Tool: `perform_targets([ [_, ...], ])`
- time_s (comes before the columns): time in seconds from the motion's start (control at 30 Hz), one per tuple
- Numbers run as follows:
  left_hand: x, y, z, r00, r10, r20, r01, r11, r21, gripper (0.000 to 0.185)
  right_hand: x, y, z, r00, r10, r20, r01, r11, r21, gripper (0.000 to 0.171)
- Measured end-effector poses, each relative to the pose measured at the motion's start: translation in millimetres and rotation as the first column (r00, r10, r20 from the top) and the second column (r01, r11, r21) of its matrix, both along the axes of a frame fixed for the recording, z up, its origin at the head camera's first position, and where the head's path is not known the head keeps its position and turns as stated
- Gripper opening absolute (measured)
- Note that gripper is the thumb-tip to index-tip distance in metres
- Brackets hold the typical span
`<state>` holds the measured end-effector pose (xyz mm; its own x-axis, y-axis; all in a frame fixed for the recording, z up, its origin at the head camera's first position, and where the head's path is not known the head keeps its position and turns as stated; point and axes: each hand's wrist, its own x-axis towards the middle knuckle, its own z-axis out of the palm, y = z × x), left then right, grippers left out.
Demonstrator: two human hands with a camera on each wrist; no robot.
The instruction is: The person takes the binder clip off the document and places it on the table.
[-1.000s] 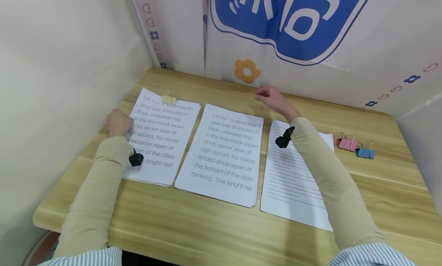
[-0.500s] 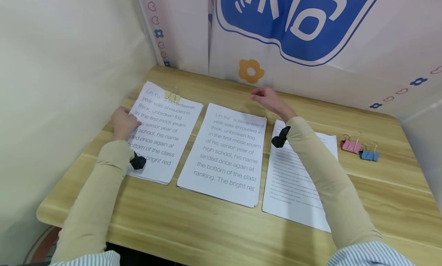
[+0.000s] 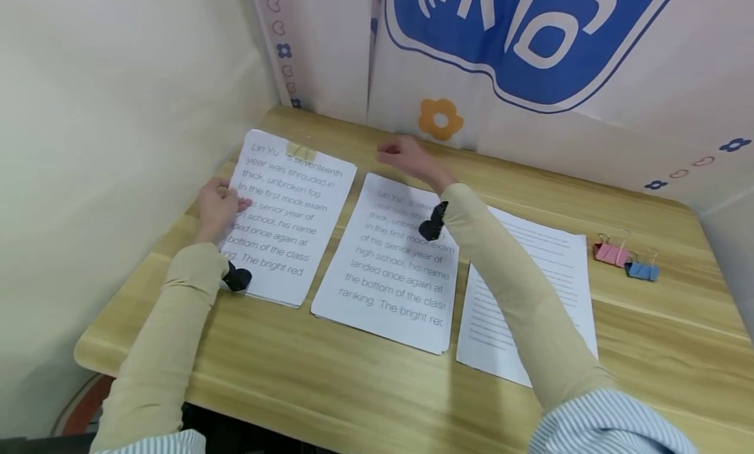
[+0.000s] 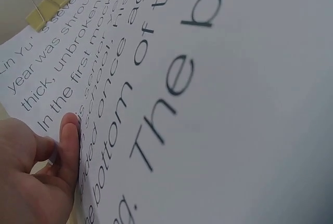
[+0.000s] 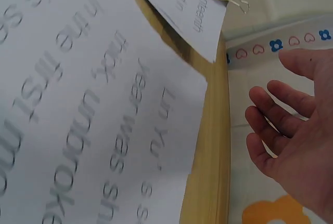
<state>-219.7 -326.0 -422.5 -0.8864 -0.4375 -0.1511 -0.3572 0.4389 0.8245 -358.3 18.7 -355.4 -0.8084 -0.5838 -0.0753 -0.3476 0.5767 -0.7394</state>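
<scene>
My left hand (image 3: 218, 209) grips the left edge of a clipped stack of printed paper (image 3: 277, 225), thumb and fingers at the sheets' edge in the left wrist view. A yellow binder clip (image 4: 48, 10) sits on that stack's top edge, wire handles sticking up. Over the table's far side hovers my right hand (image 3: 412, 159), between the left stack and the middle stack of large-print paper (image 3: 385, 264). Its fingers are loosely bent and spread in the right wrist view, with nothing in them.
Right of the middle stack lies small-print paper (image 3: 548, 271), partly hidden under my right forearm. A pink binder clip (image 3: 611, 254) and a blue binder clip (image 3: 642, 270) rest to its right. A printed banner (image 3: 506, 127) rises behind the wooden table (image 3: 353, 382).
My right hand has moved left along the far side, toward the clipped stack. My left hand now has its fingers on the stack's edge, and the stack looks slightly raised.
</scene>
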Motion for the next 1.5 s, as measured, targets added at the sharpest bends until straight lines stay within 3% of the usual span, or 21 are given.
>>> perform_targets([
  [0.2,5.9,7,1.3,1.0,-0.01,0.018,0.01,1.0,0.011,0.039,4.9,-37,2.4,0.997,0.076,0.008,-0.075,0.997,-0.028,0.046],
  [0.53,11.4,13,0.3,1.0,-0.008,0.002,0.008,1.0,0.003,0.04,9.2,-71,4.6,0.997,0.063,0.033,-0.063,0.998,-0.012,0.05],
  [1.1,17.8,29,-5.0,1.0,-0.006,-0.03,0.008,0.998,0.055,0.036,4.9,-88,7.5,0.995,0.022,0.1,-0.016,0.998,-0.057,0.056],
  [1.5,21.7,38,-11.8,0.999,-0.013,-0.052,0.016,0.998,0.06,0.033,2.9,-92,4.1,0.984,0.049,0.173,-0.028,0.992,-0.119,0.058],
])
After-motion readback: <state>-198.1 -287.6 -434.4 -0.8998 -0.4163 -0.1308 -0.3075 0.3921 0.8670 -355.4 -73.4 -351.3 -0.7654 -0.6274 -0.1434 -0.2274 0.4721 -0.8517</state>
